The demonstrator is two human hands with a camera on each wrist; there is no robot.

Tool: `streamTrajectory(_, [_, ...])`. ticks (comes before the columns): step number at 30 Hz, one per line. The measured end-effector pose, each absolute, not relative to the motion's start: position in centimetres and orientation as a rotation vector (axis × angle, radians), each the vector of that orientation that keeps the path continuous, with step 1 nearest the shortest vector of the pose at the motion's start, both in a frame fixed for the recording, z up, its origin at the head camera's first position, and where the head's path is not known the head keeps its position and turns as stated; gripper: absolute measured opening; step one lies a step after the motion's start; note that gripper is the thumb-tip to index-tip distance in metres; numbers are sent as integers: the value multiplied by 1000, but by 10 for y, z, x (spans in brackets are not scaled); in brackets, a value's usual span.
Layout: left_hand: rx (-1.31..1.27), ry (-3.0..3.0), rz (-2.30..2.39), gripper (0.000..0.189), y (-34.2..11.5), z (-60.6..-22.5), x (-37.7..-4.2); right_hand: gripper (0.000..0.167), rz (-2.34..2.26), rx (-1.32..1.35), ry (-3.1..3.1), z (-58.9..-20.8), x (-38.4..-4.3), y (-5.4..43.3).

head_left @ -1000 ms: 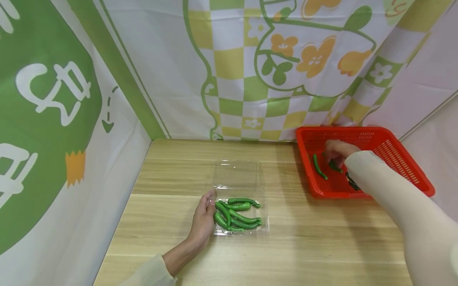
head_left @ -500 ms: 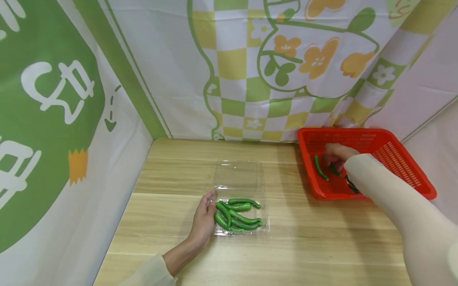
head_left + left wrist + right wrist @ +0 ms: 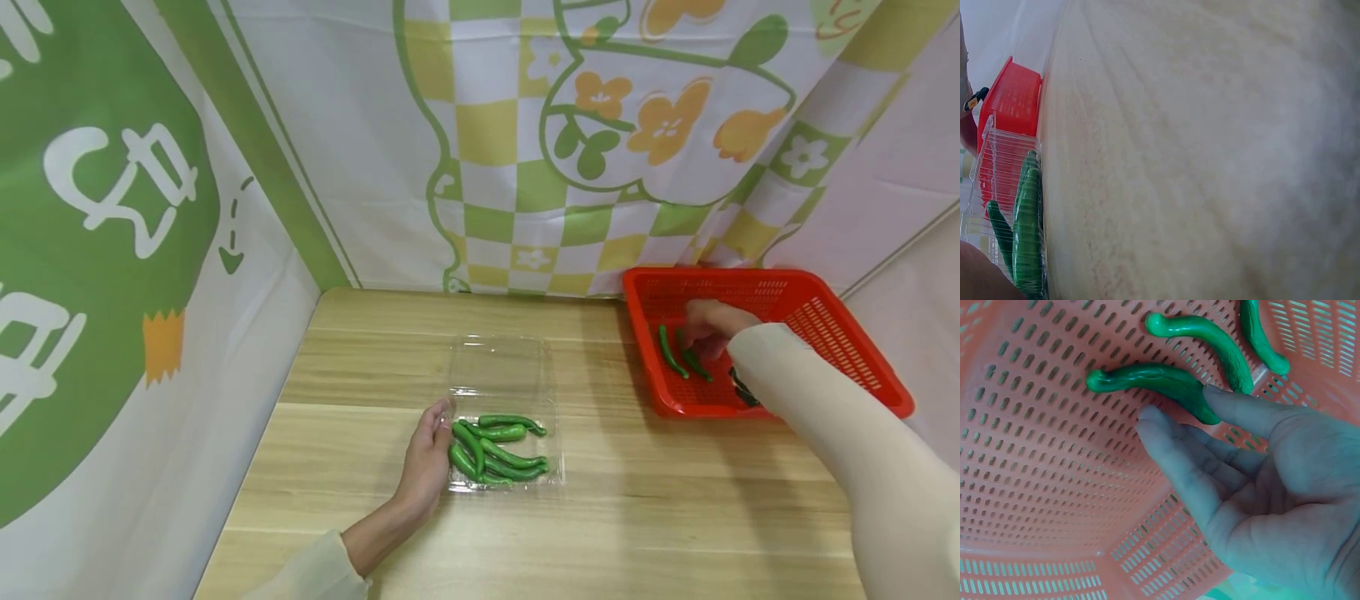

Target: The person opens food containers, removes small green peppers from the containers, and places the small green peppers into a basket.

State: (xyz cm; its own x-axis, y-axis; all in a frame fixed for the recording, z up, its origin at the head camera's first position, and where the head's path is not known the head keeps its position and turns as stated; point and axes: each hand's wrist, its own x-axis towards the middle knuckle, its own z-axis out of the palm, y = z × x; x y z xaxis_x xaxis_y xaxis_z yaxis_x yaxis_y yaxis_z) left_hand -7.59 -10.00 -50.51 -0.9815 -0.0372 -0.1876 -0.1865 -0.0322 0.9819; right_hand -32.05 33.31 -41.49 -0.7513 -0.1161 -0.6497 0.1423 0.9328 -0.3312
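A clear plastic clamshell box [image 3: 498, 367] lies with its lid folded back, several green chili peppers [image 3: 513, 458] in its near half. My left hand [image 3: 429, 467] grips the box's left edge. At the right, my right hand [image 3: 712, 327] reaches down into a red plastic basket [image 3: 862, 350]. In the right wrist view, the thumb tip touches one end of a chili pepper [image 3: 1147, 381], while the forefinger lies beside it with a gap. Two other chili peppers, one curved [image 3: 1210, 337] and one farther off [image 3: 1260, 337], lie on the basket floor.
The basket stands at the far right of the wooden table [image 3: 585, 533], close to the printed cloth wall [image 3: 487, 208]. Another cloth wall [image 3: 255, 250] borders the table's left side. A dark device [image 3: 975, 99] sits on the right wrist.
Over the last second my right hand stays in the basket and shifts slightly to the right. More of a chili pepper shows beside it. The left hand and box keep their places.
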Motion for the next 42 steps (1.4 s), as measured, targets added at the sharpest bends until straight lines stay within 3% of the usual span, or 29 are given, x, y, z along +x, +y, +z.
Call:
streamTrajectory(4, [-238, 2107, 2169, 48, -100, -506, -76, 30, -424, 43, 2394, -436, -348, 353])
streamTrajectory(7, [-246, 2116, 2165, 48, -100, -507, -76, 21, -333, -25, 2433, -454, -369, 372])
streamTrajectory(16, [-265, 2117, 2164, 47, -100, -507, -78, 28, -207, -108, 2578, -452, -382, 385])
streamTrajectory(28, [-263, 2120, 2168, 47, -99, -506, -82, 35, -160, -188, 2705, -371, -315, 329])
streamTrajectory(33, [-264, 2116, 2163, 47, -99, -506, -82, 31, -144, -260, 2771, -361, -303, 319])
streamTrajectory(42, [-272, 2110, 2166, 46, -99, -506, -81, 39, -216, -238, 2865, -355, -297, 306])
